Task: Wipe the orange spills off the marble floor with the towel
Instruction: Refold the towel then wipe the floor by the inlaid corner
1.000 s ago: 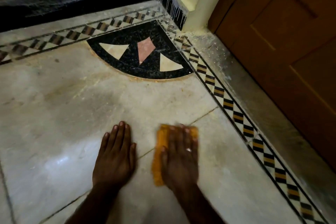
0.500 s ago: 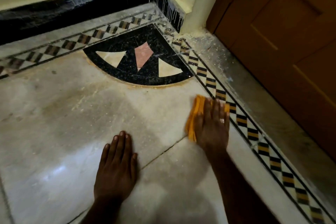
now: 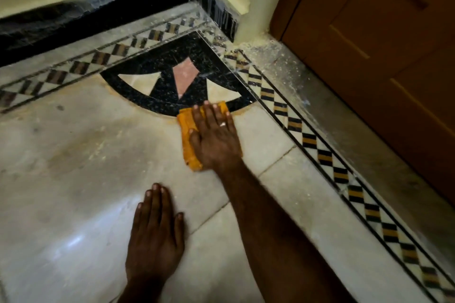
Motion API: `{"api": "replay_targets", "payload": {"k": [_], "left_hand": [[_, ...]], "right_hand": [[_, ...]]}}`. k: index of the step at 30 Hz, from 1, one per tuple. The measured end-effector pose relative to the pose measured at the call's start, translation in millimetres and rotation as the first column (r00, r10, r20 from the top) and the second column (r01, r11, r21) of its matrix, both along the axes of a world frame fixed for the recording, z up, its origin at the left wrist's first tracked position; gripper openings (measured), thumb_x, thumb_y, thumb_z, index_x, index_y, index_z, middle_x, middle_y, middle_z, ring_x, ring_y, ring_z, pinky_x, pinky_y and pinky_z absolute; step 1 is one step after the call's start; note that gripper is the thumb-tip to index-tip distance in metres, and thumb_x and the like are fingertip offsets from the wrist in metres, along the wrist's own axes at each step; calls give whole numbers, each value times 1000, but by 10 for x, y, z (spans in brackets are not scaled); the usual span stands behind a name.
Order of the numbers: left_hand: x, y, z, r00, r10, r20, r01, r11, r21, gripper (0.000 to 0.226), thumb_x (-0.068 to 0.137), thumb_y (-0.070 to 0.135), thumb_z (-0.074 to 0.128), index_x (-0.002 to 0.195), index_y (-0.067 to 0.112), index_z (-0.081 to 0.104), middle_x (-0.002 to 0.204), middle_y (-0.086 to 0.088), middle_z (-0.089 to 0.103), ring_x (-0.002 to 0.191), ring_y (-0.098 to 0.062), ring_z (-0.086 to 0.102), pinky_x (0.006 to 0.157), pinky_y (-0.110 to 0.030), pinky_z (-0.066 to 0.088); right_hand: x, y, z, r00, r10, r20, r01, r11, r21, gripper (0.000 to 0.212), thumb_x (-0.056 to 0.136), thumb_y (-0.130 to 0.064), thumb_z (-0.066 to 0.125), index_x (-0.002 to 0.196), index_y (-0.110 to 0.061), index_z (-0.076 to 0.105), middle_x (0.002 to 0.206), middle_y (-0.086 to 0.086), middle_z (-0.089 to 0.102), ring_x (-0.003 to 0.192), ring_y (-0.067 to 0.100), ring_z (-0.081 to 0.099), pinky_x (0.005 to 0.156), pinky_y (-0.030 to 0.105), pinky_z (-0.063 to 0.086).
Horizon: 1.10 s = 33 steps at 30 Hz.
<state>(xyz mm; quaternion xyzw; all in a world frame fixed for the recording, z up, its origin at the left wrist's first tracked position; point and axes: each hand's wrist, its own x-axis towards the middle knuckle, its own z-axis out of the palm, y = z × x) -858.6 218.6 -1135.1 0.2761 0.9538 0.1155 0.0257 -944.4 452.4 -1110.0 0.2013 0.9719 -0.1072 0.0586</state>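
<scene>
My right hand (image 3: 216,136) lies flat with straight fingers on a folded orange towel (image 3: 188,140), pressing it onto the pale marble floor (image 3: 81,155) at the curved lower edge of the black inlay (image 3: 167,61). Most of the towel is hidden under the hand. A thin orange stain (image 3: 125,99) follows the inlay's curved rim, and faint orange smears (image 3: 98,147) streak the marble to the left. My left hand (image 3: 155,233) rests flat on the floor nearer to me, fingers straight, holding nothing.
A black-and-yellow checkered border (image 3: 327,160) runs along the right, with a dusty grey threshold (image 3: 369,145) and a brown wooden door (image 3: 394,44) beyond it. A black skirting (image 3: 86,17) and cream wall close off the far corner.
My right hand has slid the towel away from me and to the left, from beside the checkered border up to the black inlay's edge. My left hand has stayed planted on the floor.
</scene>
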Motion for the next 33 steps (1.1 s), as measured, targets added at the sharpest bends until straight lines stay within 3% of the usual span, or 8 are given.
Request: {"api": "replay_targets", "payload": {"k": [4,7,15,20,24,29,33], "left_hand": [[-15,-5,-1,1000,-6,30,7,1000,-13,68,100,40,28,152,-4,29,162,-22,26,149,-35,28,120,-49,25],[-4,-7,-4,998,1,57,0,1000,-22,70,100,41,23,154,-4,25,163,-21,22,151,-34,23,122,-50,23],[13,9,39,997,16,73,-15,1000,-13,67,101,38,26,155,-3,23,164,-20,21,153,-33,20,124,-47,18],[0,28,71,997,-11,70,12,1000,-6,67,102,37,25,155,-3,21,164,-22,20,153,-34,18,125,-45,13],[-15,-11,51,995,-16,103,16,1000,10,69,102,43,19,157,2,15,166,-16,12,155,-26,9,125,-37,2],[-59,-63,98,981,-76,176,72,997,33,73,100,46,20,156,0,21,165,-18,16,154,-30,14,124,-44,12],[-255,-134,228,901,-124,415,83,990,117,82,92,57,13,157,7,15,163,-5,-4,154,-24,-1,123,-40,4]], "right_hand": [[755,553,-8,960,-276,49,276,961,7,67,104,-56,10,162,-25,-3,171,6,-3,157,24,-6,127,47,-5],[1512,668,23,904,-426,35,425,905,29,69,102,-56,4,162,-23,0,171,8,1,157,25,-5,127,50,1],[2703,-6,-82,781,-622,-57,624,772,117,65,105,-45,19,161,-11,15,166,17,22,155,33,16,125,54,14],[2528,-722,-78,895,-444,-40,446,888,108,68,103,-44,29,161,-10,19,167,16,19,155,35,18,123,55,20],[2403,-1130,-34,953,-303,-20,304,947,104,67,102,-45,34,161,-14,22,168,14,19,156,32,17,124,54,20],[2314,-1692,12,995,-98,-30,99,994,42,67,103,-45,36,161,-12,23,168,14,19,157,31,13,123,55,23],[2271,-1884,32,998,19,-67,-15,998,58,66,103,-45,37,159,-11,27,167,14,22,156,31,14,123,55,23]]}}
